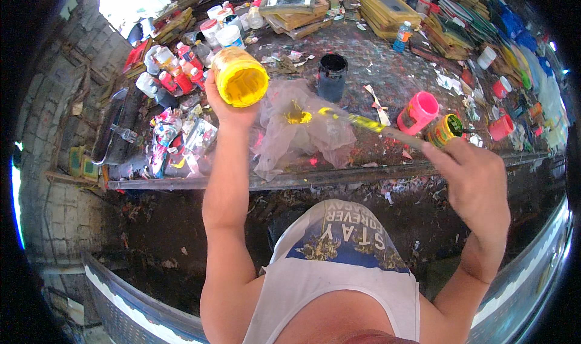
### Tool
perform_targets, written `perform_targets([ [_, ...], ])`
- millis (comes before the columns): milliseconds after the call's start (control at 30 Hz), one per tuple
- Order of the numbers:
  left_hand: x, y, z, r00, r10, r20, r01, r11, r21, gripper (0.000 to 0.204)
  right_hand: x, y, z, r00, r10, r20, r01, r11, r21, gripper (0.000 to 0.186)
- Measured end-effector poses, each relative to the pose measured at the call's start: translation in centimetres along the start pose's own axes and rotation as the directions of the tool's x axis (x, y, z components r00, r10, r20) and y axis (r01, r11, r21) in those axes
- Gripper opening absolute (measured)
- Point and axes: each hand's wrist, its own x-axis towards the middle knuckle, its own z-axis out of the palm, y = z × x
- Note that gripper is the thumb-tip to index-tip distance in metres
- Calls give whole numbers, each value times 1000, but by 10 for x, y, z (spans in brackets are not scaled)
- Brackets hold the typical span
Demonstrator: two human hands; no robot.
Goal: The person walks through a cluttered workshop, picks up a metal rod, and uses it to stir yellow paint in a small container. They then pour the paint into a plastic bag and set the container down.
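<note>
My left hand (230,111) is closed around a yellow plastic jar (233,72). The jar is tipped so that its open mouth faces me, and yellow paint coats its inside. In my right hand (475,177) is a long, thin stirring stick (366,124), its far half smeared with yellow paint. The tip of the stick hovers beside a pool of yellow paint (298,115) on a crumpled sheer mesh cloth (278,102). This cloth lies spread over the table between my hands. Behind it stands a dark, paint-covered container (332,84).
A pink tub (417,113) and a small yellow tub (445,130) stand near my right hand. Bottles (187,55) and white tubs (230,37) crowd the left. Wooden frames (387,17) are stacked at the back. Scraps litter the worktable (387,53), whose front edge is before me.
</note>
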Motion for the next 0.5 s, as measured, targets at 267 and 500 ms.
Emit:
perform_targets([
  [267, -45, -90, 84, 975, -200, 94, 208, 975, -83, 88, -84, 59, 2, 916, 380, -127, -339, 905, 257, 45],
  [500, -93, -226, 104, 861, -501, 81, 506, 836, -213, 89, -159, 77, 56, 776, 616, -137, -428, 673, 604, 42],
])
